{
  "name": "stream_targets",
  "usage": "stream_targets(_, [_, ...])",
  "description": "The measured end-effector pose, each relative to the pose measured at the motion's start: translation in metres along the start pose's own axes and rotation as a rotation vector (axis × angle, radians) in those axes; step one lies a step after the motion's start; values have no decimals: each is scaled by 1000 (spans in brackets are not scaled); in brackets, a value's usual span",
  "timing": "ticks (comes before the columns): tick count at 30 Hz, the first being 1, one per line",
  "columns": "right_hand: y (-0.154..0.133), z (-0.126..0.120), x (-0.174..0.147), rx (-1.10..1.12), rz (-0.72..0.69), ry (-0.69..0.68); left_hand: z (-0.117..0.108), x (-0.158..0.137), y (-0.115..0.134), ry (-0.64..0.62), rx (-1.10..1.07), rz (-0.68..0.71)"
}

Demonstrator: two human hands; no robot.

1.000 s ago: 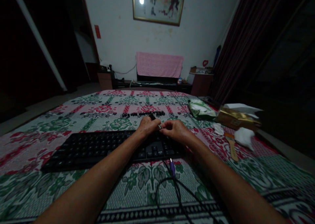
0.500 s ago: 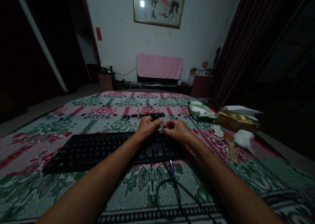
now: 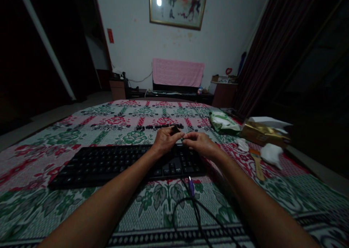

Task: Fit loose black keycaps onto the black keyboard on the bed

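On the wall (image 3: 125, 8) ahead of you hangs a gold-framed picture (image 3: 178, 7), glare on its glass. Below it you see a pink towel (image 3: 177, 72) draped over a dark panel (image 3: 174, 88). A small red slip (image 3: 110, 36) shows to your left; a dark curtain (image 3: 255, 51) hangs to your right. Nearer you, a gold box (image 3: 263, 134) sits beside a green-and-white packet (image 3: 225, 123).

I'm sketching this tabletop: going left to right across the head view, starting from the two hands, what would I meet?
Left hand → right hand → green-and-white plastic packet → small crumpled white wad → flat wooden-handled brush → larger crumpled white wad.
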State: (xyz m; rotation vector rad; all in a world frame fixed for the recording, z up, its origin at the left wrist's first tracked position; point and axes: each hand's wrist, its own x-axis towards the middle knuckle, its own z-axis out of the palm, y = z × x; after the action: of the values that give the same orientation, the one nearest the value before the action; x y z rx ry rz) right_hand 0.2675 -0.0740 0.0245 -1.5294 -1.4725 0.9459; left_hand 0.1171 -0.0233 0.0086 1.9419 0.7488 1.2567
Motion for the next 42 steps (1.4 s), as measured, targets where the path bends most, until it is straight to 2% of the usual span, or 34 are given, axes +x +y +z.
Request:
stream_targets(5, [2, 8, 3, 10, 31, 49, -5, 3, -1, 63, 40, -10])
stream_targets(9, [14, 6, 20, -110, -64, 157, -24, 14, -14, 227, 86, -156])
stream_targets(12, [22, 3, 44, -244, -97, 188, -35, 20, -25, 290, 119, -220])
stream_targets(16, [27, 10, 77, -520, -62, 214, -39, 20, -31, 274, 176, -247])
stream_targets(23, [31, 24, 110, -671, -134, 132, -47, 21, -30, 275, 145, -299])
stream_targets(27, [35, 18, 117, -759, -169, 58, -51, 21, -28, 269, 160, -294])
stream_targets(31, [31, 16, 117, -810, -231, 41, -49, 20, -27, 263, 185, -267])
stream_targets(35, [22, 22, 117, -948, -303, 74, -46, 20, -28, 237, 196, -232])
stream_targets(42, [20, 30, 128, -1100, -298, 162, -46, 21, -26, 253, 203, -256])
